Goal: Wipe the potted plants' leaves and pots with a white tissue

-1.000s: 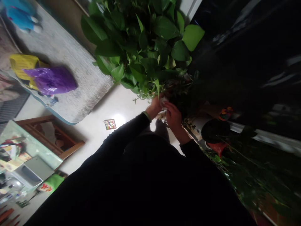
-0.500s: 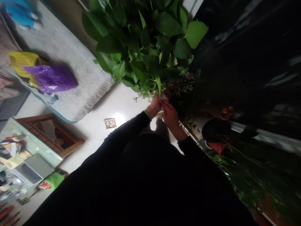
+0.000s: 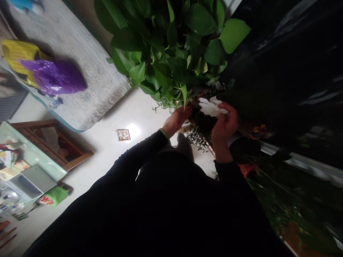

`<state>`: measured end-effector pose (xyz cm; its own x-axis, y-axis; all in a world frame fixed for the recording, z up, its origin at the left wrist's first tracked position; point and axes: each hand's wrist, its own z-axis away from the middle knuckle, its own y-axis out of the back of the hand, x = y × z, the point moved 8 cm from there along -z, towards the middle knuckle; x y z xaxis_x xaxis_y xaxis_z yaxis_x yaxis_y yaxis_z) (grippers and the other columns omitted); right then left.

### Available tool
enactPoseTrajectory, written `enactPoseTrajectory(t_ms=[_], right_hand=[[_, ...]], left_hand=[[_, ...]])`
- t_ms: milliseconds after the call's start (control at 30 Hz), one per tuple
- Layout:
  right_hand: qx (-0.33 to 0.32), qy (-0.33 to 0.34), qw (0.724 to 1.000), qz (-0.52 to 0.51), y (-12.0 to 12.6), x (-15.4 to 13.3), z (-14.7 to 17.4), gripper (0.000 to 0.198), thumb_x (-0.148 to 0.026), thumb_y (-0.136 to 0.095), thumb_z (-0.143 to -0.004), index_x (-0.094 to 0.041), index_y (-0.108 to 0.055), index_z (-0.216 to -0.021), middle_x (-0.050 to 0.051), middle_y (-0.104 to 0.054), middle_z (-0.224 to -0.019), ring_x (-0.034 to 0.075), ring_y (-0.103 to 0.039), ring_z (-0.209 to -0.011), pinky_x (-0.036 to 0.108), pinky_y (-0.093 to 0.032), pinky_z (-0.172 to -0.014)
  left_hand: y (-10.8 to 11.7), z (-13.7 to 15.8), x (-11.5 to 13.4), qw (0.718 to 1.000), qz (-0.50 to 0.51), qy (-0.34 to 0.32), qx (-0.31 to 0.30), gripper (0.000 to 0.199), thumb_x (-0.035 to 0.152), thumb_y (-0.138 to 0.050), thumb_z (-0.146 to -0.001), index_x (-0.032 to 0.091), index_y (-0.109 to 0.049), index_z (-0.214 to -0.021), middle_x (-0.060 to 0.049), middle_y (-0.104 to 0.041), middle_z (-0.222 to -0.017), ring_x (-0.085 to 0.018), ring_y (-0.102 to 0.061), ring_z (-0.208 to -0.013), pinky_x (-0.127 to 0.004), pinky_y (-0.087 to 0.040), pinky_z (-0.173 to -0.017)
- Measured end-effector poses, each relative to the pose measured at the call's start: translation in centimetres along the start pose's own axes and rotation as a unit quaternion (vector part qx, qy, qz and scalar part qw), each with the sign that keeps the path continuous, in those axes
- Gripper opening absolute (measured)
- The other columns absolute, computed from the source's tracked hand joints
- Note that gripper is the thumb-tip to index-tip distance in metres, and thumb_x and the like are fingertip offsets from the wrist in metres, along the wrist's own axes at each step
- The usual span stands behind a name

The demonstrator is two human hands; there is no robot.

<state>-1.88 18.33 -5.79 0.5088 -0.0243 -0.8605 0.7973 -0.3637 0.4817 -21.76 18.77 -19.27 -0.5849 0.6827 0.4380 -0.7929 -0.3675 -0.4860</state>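
Observation:
My right hand [image 3: 225, 125] is closed on a crumpled white tissue [image 3: 212, 107], held to the right of the plant's lower edge. To its left, my left hand [image 3: 177, 120] reaches in under the trailing foliage of a large leafy green plant [image 3: 171, 67]. Dark shade and leaves hide its fingertips, so whether it grips anything does not show. Small-leaved stems [image 3: 199, 139] hang between the two hands.
Left of the plant is a bed [image 3: 99, 78] bearing a purple plastic bag [image 3: 57, 76] and a yellow bag [image 3: 20, 57]. A small patterned box [image 3: 123, 135] lies on the pale floor. Dark window glass [image 3: 289, 71] and more plants [image 3: 297, 200] line the right side.
My hands were together by the leaves; now my right hand has moved right and slightly up with the tissue. My left hand stays near the foliage.

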Motion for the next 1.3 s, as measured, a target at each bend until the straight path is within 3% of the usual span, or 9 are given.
enactPoseTrajectory(t_ms=[100, 200, 300, 400, 467, 600, 833, 1000, 1300], right_hand=[[0.029, -0.079, 0.996, -0.042, 1.2, 2.2, 0.6, 0.030, -0.026, -0.048, -0.102, -0.025, -0.072, -0.121, 0.011, -0.076, -0.128, 0.027, -0.078, -0.115, 0.043, -0.072, -0.083], [-0.016, -0.134, 0.989, -0.062, 1.3, 3.4, 1.3, 0.022, -0.025, -0.051, -0.096, -0.024, -0.071, -0.103, 0.011, -0.078, -0.127, 0.026, -0.078, -0.107, 0.033, -0.066, -0.063], [-0.091, -0.127, 0.987, -0.035, 0.7, 2.8, 1.8, 0.020, -0.021, -0.050, -0.091, -0.023, -0.070, -0.091, 0.009, -0.080, -0.119, 0.026, -0.079, -0.109, 0.039, -0.070, -0.074], [-0.130, -0.051, 0.990, 0.027, 0.0, 0.8, 1.9, 0.022, -0.016, -0.053, -0.091, -0.024, -0.073, -0.094, 0.009, -0.081, -0.117, 0.026, -0.078, -0.114, 0.048, -0.069, -0.101], [-0.163, -0.001, 0.985, 0.053, -1.0, -0.4, 2.2, 0.019, -0.018, -0.060, -0.092, -0.024, -0.075, -0.102, 0.011, -0.081, -0.122, 0.027, -0.077, -0.119, 0.050, -0.065, -0.111], [-0.235, 0.046, 0.968, 0.073, -3.6, -0.6, 2.6, 0.015, -0.022, -0.069, -0.093, -0.025, -0.074, -0.108, 0.012, -0.080, -0.125, 0.028, -0.076, -0.122, 0.051, -0.063, -0.114], [-0.228, 0.087, 0.962, 0.118, -5.3, 1.5, 0.4, 0.034, -0.017, -0.048, -0.104, -0.025, -0.075, -0.123, 0.013, -0.079, -0.133, 0.030, -0.072, -0.130, 0.056, -0.056, -0.123], [-0.270, 0.099, 0.945, 0.154, -6.5, 2.2, 0.5, 0.044, -0.019, -0.045, -0.106, -0.024, -0.073, -0.139, 0.016, -0.075, -0.147, 0.033, -0.065, -0.142, 0.063, -0.049, -0.131], [-0.338, 0.113, 0.918, 0.176, -6.7, 1.4, 2.7, 0.046, -0.017, -0.044, -0.105, -0.022, -0.077, -0.137, 0.017, -0.077, -0.147, 0.032, -0.064, -0.144, 0.062, -0.052, -0.130]], left_hand=[[-0.1, 0.9, -0.3, 1.000, 0.015, 0.021, 0.003, 0.019, 0.029, -0.063, -0.101, 0.023, -0.076, -0.115, -0.011, -0.078, -0.142, -0.029, -0.070, -0.148, -0.054, -0.052, -0.134], [-0.6, 0.9, -0.5, 0.999, 0.035, 0.025, 0.015, 0.022, 0.029, -0.059, -0.105, 0.023, -0.076, -0.117, -0.009, -0.078, -0.144, -0.027, -0.071, -0.146, -0.052, -0.053, -0.134], [-1.1, 0.2, -0.8, 0.999, 0.042, 0.016, 0.022, 0.021, 0.027, -0.058, -0.108, 0.023, -0.075, -0.118, -0.006, -0.080, -0.142, -0.027, -0.072, -0.143, -0.055, -0.054, -0.133], [-1.3, -0.4, -1.1, 0.999, 0.031, 0.000, 0.012, 0.018, 0.032, -0.062, -0.111, 0.023, -0.075, -0.118, -0.008, -0.082, -0.137, -0.031, -0.070, -0.144, -0.059, -0.050, -0.134], [-1.4, -0.5, -1.3, 1.000, 0.024, -0.004, 0.002, 0.016, 0.032, -0.065, -0.111, 0.022, -0.075, -0.116, -0.008, -0.083, -0.133, -0.031, -0.070, -0.142, -0.058, -0.051, -0.131], [-1.6, -0.3, -1.4, 0.999, 0.039, -0.010, 0.001, 0.012, 0.019, -0.065, -0.104, 0.020, -0.075, -0.110, -0.007, -0.083, -0.124, -0.028, -0.076, -0.134, -0.053, -0.058, -0.121], [-2.4, 0.8, -1.2, 0.998, 0.048, -0.012, 0.032, 0.006, 0.017, -0.071, -0.099, 0.021, -0.072, -0.103, -0.006, -0.080, -0.111, -0.026, -0.076, -0.130, -0.048, -0.056, -0.123], [-3.0, 1.0, -1.0, 0.996, 0.081, -0.004, 0.045, 0.007, 0.013, -0.066, -0.102, 0.020, -0.068, -0.101, -0.008, -0.080, -0.112, -0.022, -0.073, -0.130, -0.039, -0.051, -0.126], [-3.3, 0.2, -1.6, 0.995, 0.070, -0.017, 0.070, 0.013, 0.010, -0.056, -0.106, 0.020, -0.063, -0.108, -0.009, -0.079, -0.117, -0.022, -0.072, -0.125, -0.047, -0.053, -0.123]])
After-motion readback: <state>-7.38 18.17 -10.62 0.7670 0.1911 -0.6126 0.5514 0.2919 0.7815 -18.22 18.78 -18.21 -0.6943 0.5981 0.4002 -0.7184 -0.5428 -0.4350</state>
